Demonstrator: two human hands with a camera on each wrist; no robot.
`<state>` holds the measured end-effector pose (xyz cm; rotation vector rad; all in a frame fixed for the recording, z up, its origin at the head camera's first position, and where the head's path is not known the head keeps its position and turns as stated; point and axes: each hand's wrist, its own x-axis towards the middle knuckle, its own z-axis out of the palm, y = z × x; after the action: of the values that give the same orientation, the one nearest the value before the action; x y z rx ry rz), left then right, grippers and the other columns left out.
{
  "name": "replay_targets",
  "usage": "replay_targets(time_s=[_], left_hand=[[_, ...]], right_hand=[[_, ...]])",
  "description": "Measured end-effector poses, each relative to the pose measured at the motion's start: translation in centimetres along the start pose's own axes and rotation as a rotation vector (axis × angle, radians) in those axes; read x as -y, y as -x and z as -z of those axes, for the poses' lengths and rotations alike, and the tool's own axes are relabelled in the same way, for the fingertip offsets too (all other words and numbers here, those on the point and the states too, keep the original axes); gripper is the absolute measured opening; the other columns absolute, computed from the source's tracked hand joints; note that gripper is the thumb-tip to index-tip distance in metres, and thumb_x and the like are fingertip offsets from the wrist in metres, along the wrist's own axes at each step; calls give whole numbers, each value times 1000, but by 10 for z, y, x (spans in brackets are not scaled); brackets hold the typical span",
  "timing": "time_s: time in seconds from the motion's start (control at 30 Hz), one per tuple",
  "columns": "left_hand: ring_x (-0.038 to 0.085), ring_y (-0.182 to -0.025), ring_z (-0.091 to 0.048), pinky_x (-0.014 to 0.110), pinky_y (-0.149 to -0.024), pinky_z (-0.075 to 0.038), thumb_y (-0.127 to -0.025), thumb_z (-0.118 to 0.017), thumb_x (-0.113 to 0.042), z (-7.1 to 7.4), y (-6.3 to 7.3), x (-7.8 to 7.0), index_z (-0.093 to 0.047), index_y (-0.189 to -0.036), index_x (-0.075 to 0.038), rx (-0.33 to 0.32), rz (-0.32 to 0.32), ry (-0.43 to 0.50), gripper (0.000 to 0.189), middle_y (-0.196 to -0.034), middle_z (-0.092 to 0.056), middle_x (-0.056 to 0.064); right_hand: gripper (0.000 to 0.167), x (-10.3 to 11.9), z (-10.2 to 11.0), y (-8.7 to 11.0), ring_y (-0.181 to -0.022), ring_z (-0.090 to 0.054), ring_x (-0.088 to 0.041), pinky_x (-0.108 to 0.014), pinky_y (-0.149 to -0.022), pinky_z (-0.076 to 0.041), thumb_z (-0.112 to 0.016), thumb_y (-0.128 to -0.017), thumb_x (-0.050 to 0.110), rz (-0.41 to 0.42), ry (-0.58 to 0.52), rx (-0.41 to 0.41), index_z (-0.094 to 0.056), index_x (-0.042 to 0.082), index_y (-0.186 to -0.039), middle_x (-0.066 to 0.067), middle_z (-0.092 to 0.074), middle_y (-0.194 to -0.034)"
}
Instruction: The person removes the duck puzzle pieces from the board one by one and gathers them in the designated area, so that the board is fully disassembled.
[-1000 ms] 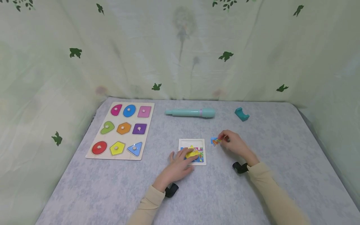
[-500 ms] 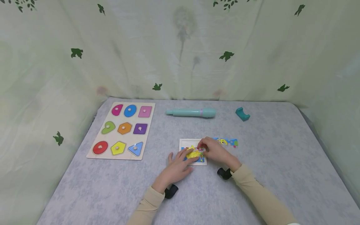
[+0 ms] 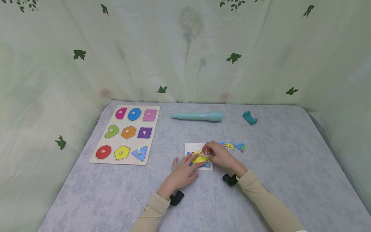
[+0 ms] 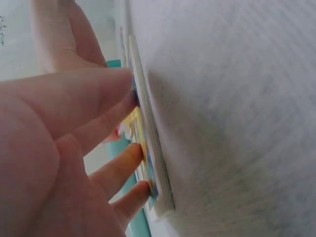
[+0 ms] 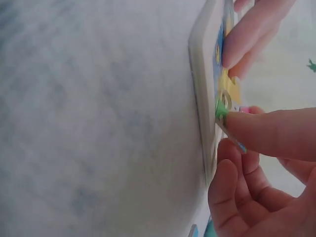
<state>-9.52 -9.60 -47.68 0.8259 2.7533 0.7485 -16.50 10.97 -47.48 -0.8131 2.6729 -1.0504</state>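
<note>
A small square jigsaw tray [image 3: 190,147] with a pale rim lies on the table, partly filled with colourful pieces around a yellow picture. The left hand [image 3: 182,172] rests on it, its spread, fairly straight fingertips touching the yellow and blue pieces. In the left wrist view those fingertips [image 4: 131,152] meet the picture's surface. At the tray's right side, the right hand [image 3: 224,157] pinches a jigsaw piece [image 5: 241,147] between thumb and fingers. That piece stands tilted against the pieces in the tray; the thumb hides much of it.
Loose jigsaw pieces [image 3: 232,146] lie right of the tray, partly behind the right hand. A wooden shape board [image 3: 133,141] with knobbed pieces lies at the left. A teal microphone-shaped toy [image 3: 197,116] and a teal curved block [image 3: 250,118] lie farther back. Fabric walls stand behind.
The right hand has moved left from the loose pieces to the tray, carrying a jigsaw piece, and has shifted only slightly since half a second ago. The left hand has stayed on the tray.
</note>
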Motion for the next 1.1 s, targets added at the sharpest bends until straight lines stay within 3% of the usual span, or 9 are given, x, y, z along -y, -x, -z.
replay_targets(time_s=[0.3, 0.53, 0.73, 1.1], left_hand=[[34, -141, -19, 73, -99, -8, -98, -56, -23, 1, 1, 0, -53, -138, -19, -1, 9, -5, 41, -152, -31, 9], [33, -141, -18, 72, -100, -7, -98, -56, -24, 1, 1, -1, -54, -138, -20, 0, 16, -6, 41, -153, -30, 9], [32, -142, -17, 71, -100, -5, -98, -55, -24, -1, 1, 0, -53, -138, -20, 0, 25, 16, 41, -153, -29, 8], [33, -141, -17, 71, -100, -4, -98, -55, -22, -2, 1, 0, -54, -138, -18, -13, 12, 37, 40, -152, -30, 9]], right_hand=[[27, -4, 2, 1, -78, -53, -15, -32, -71, -46, -59, -83, -11, 29, -51, 1, -65, 10, -99, 1, -58, -88], [22, -15, 12, 5, -78, -52, -19, -33, -69, -46, -58, -87, -5, -66, -206, -12, -66, 12, -99, -2, -61, -90], [21, -35, 38, 24, -77, -50, -21, -31, -59, -45, -57, -86, -4, -119, -269, -2, -67, 4, -102, -8, -61, -94], [17, -69, 72, 68, -75, -50, -19, -29, -60, -45, -58, -88, -3, -229, -209, -59, -67, 1, -102, -8, -61, -91]])
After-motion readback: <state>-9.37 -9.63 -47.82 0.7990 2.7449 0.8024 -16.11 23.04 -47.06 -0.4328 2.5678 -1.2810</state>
